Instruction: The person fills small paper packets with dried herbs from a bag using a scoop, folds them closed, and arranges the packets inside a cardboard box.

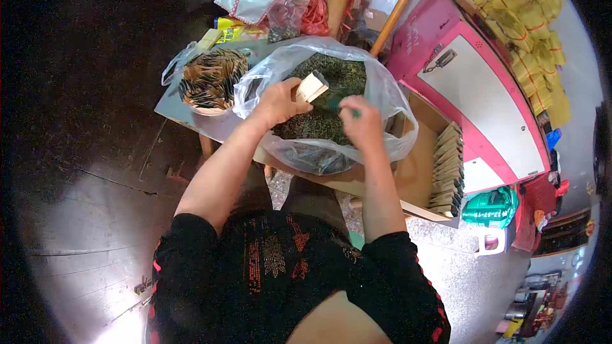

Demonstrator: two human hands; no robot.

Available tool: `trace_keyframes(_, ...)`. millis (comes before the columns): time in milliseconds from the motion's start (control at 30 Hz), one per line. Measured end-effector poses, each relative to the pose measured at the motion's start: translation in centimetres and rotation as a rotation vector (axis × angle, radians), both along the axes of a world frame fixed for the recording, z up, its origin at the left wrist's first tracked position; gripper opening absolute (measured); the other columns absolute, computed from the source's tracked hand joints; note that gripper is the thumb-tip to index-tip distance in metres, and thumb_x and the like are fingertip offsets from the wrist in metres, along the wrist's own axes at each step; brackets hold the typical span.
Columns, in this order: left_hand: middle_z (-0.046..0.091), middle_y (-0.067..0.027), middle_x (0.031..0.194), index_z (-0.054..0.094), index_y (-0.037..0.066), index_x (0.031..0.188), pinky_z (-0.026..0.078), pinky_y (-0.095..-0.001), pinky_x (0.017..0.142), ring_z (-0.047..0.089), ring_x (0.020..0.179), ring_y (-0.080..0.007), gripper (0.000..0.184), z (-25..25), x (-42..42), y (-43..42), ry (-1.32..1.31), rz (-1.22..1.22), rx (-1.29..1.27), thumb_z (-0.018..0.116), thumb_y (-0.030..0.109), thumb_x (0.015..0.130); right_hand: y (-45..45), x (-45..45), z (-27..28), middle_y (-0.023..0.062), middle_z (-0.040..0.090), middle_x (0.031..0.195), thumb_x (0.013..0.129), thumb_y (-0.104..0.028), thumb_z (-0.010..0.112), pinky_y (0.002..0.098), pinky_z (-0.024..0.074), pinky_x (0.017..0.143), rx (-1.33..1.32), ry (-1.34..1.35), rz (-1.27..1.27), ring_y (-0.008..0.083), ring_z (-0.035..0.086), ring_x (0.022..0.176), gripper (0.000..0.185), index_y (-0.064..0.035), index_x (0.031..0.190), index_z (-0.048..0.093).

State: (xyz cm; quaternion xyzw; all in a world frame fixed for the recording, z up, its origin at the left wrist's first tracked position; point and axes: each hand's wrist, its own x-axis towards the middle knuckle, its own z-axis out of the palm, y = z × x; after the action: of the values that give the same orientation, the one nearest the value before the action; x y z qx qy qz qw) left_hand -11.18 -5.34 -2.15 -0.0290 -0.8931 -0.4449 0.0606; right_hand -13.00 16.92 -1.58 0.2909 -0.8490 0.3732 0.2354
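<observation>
My left hand [278,103] is closed around a small pale paper packet [311,88], holding it tilted over a large clear plastic bag [396,103]. The packet's dark open end points up and to the right. Dried, dark green crumbled leaves [306,126] fill the bag. My right hand [362,121], slightly blurred, grips a green scoop [336,103] low over the leaves, just right of the packet. Most of the scoop is smeared by motion or covered by my fingers.
Left of the bag stands a round container of folded paper packets [215,79]. A cardboard box [414,175] on the right holds a row of filled-looking packets [448,169]. A pink and white cabinet [472,83] borders the right side; a wooden pole [400,6] leans behind.
</observation>
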Motion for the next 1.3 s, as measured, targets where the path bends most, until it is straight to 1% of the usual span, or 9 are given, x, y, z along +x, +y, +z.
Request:
trace_keyframes(167,0.066,-0.0159,0.09,0.056,0.007,0.118,0.05,-0.0366,0.075,0.065,0.083,-0.0286,0.059,-1.2,-1.3,1.2,0.213,0.085,-0.025,0.08,0.026,0.067,-0.6,1.1,-1.0,0.0163,0.062,0.087,0.072,0.001,0.056,0.0402,0.0491,0.071,0.403,0.037,0.097,0.0362,0.061,0.082,0.021,-0.0044,0.091,0.063)
trace_keyframes(333,0.066,-0.0166,0.093,0.056,0.008,0.118,0.05,-0.0374,0.077,0.064,0.085,-0.0309,0.058,-0.2,-0.4,1.7,0.259,0.104,0.005,0.079,0.025,0.068,-1.2,0.8,1.8,0.0143,0.062,0.091,0.071,0.004,0.054,0.0339,0.0491,0.069,0.063,-0.065,0.007,0.0276,0.061,0.08,0.03,-0.0052,0.098,0.063)
trace_keyframes(500,0.066,-0.0124,0.092,0.054,0.006,0.122,0.05,-0.0323,0.074,0.064,0.084,-0.0198,0.062,1.6,1.0,2.9,0.201,-0.086,0.164,0.08,0.02,0.068,-1.4,1.4,4.8,0.0086,0.062,0.093,0.071,0.005,0.057,0.0268,0.0477,0.068,-0.2,-0.033,0.14,0.0163,0.06,0.078,0.031,-0.0041,0.1,0.063)
trace_keyframes(700,0.059,-0.0051,0.114,0.046,0.005,0.13,0.044,-0.0313,0.092,0.056,0.102,-0.0154,0.064,2.8,1.3,3.7,-0.036,-0.418,0.53,0.076,0.008,0.073,-0.1,0.7,5.1,0.0116,0.064,0.083,0.074,-0.001,0.06,0.0298,0.0482,0.068,-0.21,-0.117,0.187,0.0226,0.063,0.076,0.015,0.0016,0.088,0.064)
trace_keyframes(800,0.058,-0.0053,0.115,0.044,0.005,0.131,0.043,-0.0324,0.094,0.055,0.103,-0.0146,0.061,3.1,2.1,5.0,0.008,-0.493,0.527,0.072,0.008,0.077,0.7,0.9,6.1,-0.0005,0.062,0.073,0.076,0.004,0.062,0.0218,0.0456,0.062,-0.279,-0.274,0.164,0.0053,0.055,0.068,0.009,0.002,0.085,0.064)
trace_keyframes(933,0.059,-0.0045,0.114,0.044,0.005,0.13,0.044,-0.0308,0.092,0.055,0.103,-0.0146,0.056,2.7,1.8,7.0,0.007,-0.548,0.513,0.069,0.009,0.081,1.5,1.2,7.9,0.0006,0.062,0.074,0.079,0.0,0.06,0.0208,0.0444,0.058,-0.256,-0.328,0.208,0.0049,0.054,0.066,0.01,0.0025,0.087,0.065)
trace_keyframes(1067,0.061,-0.0073,0.113,0.047,0.007,0.125,0.051,-0.031,0.077,0.062,0.095,-0.0154,0.046,3.0,2.1,8.0,-0.327,-0.617,0.874,0.065,0.014,0.084,2.3,2.1,10.1,0.0054,0.066,0.073,0.079,-0.007,0.06,0.025,0.0478,0.062,-0.332,-0.406,0.178,0.0088,0.06,0.066,0.014,0.0001,0.089,0.068)
trace_keyframes(1167,0.061,-0.0089,0.114,0.049,0.009,0.125,0.051,-0.0322,0.077,0.062,0.093,-0.0184,0.05,3.8,2.7,8.6,-0.426,-0.715,1.01,0.068,0.018,0.08,3.4,2.1,10.6,0.001,0.062,0.074,0.083,-0.004,0.056,0.0189,0.0411,0.053,-0.228,-0.309,0.217,0.0039,0.052,0.06,0.015,0.0011,0.092,0.067)
trace_keyframes(1300,0.06,-0.0145,0.117,0.046,0.005,0.127,0.053,-0.0401,0.082,0.062,0.1,-0.0245,0.054,4.8,2.9,9.5,-0.505,-0.866,1.113,0.068,0.022,0.081,4.4,2.6,10.4,0.0011,0.063,0.074,0.079,-0.003,0.058,0.0229,0.0457,0.058,-0.163,-0.246,0.17,0.0067,0.055,0.064,0.015,0.0021,0.091,0.065)
